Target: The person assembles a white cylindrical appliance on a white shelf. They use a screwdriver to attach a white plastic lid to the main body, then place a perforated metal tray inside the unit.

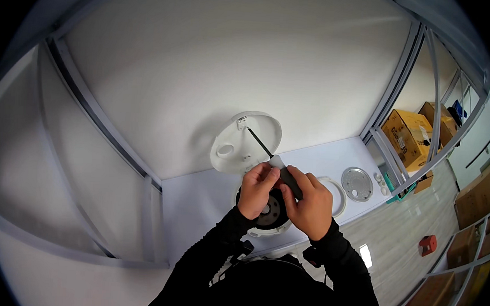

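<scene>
A screwdriver [261,143] with a dark shaft and a grey and black handle is held between both my hands. My right hand [312,205] is closed round the back of the handle. My left hand [258,192] grips it near the front, thumb and fingers closed. The tip reaches the upper inside of a raised white lid [235,155], by a small fitting; whether it sits in a screw is too small to tell. Below my hands stands the round white body [269,231] of what looks like a rice cooker, its dark inside partly hidden by them.
On the white table [191,206], to the right, lie a white ring [341,199], a round perforated metal plate [357,184] and small white parts [382,184]. A metal frame post [392,78] rises beyond. Cardboard boxes [407,137] and a red object [428,245] are off to the right.
</scene>
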### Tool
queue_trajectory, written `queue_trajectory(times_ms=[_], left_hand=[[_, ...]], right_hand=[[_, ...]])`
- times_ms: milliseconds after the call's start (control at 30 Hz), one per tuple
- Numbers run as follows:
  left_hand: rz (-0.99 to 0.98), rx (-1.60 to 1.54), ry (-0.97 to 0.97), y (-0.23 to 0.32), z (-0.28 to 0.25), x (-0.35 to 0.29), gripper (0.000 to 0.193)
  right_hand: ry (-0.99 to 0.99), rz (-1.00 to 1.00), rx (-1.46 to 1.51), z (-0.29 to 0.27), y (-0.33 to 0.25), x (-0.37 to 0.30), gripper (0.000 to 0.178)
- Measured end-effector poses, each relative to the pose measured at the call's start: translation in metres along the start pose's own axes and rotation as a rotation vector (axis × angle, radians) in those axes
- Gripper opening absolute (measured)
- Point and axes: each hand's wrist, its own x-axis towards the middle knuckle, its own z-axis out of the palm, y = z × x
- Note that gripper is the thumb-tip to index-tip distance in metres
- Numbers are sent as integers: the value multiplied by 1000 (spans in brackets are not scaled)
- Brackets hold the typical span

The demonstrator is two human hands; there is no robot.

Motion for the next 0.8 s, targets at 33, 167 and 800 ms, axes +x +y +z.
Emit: queue_trajectory(times_ms=[33,167,800], left_hand=[[-5,-7,-8,0,-2,1,22],[-6,-19,-24,3,-7,4,26],[27,-20,-119,0,-17,13,33]], right_hand=[[2,5,-2,1,-1,1,40],[6,1,-20,1,-4,7,39],[42,-55,-72,-3,-13,19,37]])
